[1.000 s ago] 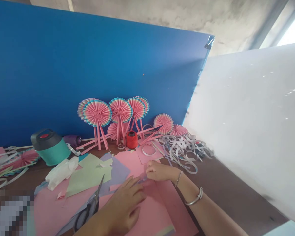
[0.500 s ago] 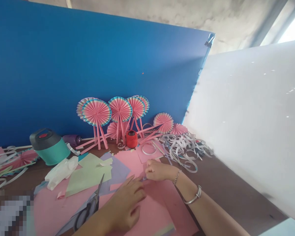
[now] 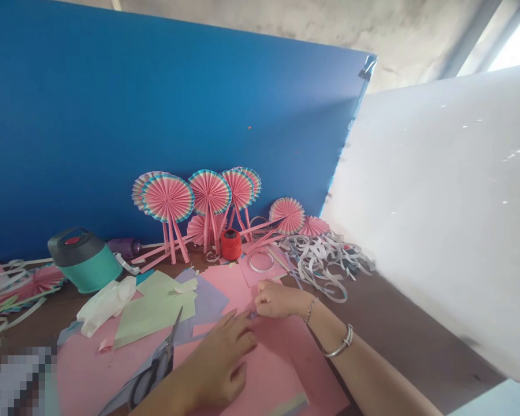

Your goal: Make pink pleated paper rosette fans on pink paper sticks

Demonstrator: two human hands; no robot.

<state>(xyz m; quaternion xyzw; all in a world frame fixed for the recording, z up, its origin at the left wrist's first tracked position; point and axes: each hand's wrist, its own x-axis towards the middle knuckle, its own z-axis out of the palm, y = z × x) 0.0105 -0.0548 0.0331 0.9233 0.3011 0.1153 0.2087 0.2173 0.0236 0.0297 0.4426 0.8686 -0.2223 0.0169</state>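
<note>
My left hand [image 3: 221, 358] lies on a sheet of pink paper [image 3: 273, 358], its fingers stretched out toward my right hand. My right hand [image 3: 279, 299] is closed, fingers curled down on the paper's far edge; whatever they grip is hidden. A small purple bit shows between the two hands, too little of it visible to name. Beside my left wrist a pair of dark-handled scissors [image 3: 172, 341] lies partly covered by the forearm. Light green paper [image 3: 151, 306] and purple paper [image 3: 210, 297] spread out beyond my left hand.
Pleated pink paper fans [image 3: 167, 197] on sticks lean against a blue board [image 3: 199, 86]. In front stand a red container [image 3: 231, 245] and a teal container [image 3: 89, 268]. White paper strips [image 3: 320, 260] are heaped at right; crumpled tissue [image 3: 106, 306] lies left. A white panel [image 3: 437, 214] borders the right.
The view has shifted very slightly. Both hands keep the same places and poses on the pink paper.
</note>
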